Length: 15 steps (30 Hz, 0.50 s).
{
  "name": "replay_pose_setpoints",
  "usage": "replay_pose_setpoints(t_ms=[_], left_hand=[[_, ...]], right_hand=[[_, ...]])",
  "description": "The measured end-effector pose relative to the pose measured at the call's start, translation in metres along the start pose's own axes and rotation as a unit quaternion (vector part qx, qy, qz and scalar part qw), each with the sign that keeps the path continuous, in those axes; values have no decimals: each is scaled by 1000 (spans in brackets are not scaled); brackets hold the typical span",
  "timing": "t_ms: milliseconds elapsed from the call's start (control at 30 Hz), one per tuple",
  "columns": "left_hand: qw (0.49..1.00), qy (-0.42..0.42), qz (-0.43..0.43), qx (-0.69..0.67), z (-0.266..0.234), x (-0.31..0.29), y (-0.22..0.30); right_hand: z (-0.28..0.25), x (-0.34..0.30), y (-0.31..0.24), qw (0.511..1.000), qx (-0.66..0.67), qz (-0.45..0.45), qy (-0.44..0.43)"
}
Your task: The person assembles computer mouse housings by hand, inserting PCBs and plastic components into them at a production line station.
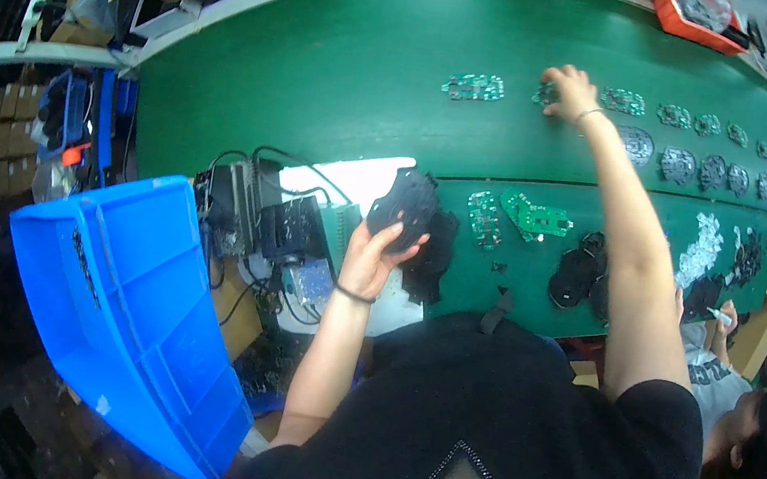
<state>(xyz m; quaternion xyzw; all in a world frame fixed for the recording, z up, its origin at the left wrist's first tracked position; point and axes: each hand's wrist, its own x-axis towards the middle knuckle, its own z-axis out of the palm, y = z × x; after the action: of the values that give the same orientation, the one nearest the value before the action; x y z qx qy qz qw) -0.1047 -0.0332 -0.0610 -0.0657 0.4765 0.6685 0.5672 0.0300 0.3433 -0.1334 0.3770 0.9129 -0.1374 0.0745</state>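
Observation:
My left hand (369, 255) grips a black rounded plastic housing (404, 207) above the near side of the bench, fingers wrapped around it. My right arm stretches far across the green table, and my right hand (574, 94) has its fingers curled onto a green circuit board (544, 94), mostly covered by them. That board sits in a row between a larger circuit board (474, 87) and another board (623, 101). Nearer me lie more green boards (534, 216). Black housings (578, 270) rest below my right forearm.
A big blue bin (133, 309) stands tilted at my left, beside black cabled equipment (241, 211). Dark round parts (678, 165) line the far right of the green table (333, 59). Clear plastic pieces (702, 247) are heaped at right, near a co-worker (729, 419) holding a white tool.

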Motion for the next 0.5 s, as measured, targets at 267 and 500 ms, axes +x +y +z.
replay_pose_setpoints(t_ms=[267,500], left_hand=[[999,-40,-15,-27,14,20,5],[996,-67,-54,21,58,41,-26]], right_hand=[[0,-44,-76,901,410,-84,-112],[17,-133,-109,663,737,99,-85]])
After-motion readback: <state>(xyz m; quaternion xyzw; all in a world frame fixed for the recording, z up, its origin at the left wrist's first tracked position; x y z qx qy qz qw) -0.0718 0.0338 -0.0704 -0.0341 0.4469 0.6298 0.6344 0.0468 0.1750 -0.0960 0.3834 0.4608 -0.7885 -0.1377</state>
